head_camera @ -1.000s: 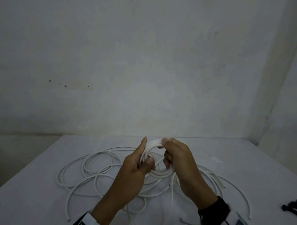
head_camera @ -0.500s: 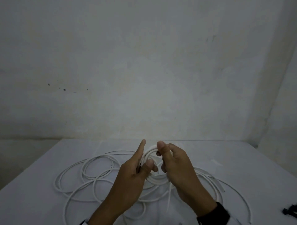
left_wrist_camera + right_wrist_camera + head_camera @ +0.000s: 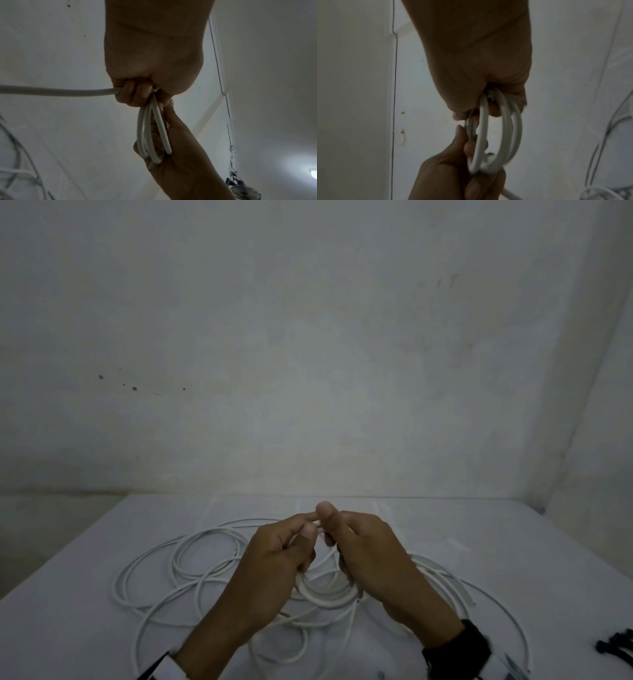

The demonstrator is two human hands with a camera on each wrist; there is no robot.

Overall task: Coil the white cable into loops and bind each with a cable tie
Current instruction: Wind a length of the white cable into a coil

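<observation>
One white cable lay in loose tangled curves across the middle of the tabletop, with part of it gathered into a small coil raised above the tabletop between two hands. In the wrist views the coil showed about four turns, though blur made an exact count uncertain. The left hand had its fingers curled tight around one side of the coil, and a single run of cable left that fist sideways. The right hand was curled around the opposite side, thumb up. The two hands were close together, fingertips nearly touching at the top of the coil. A small dark bundle, too dim to count, lay at the right edge of the tabletop.
</observation>
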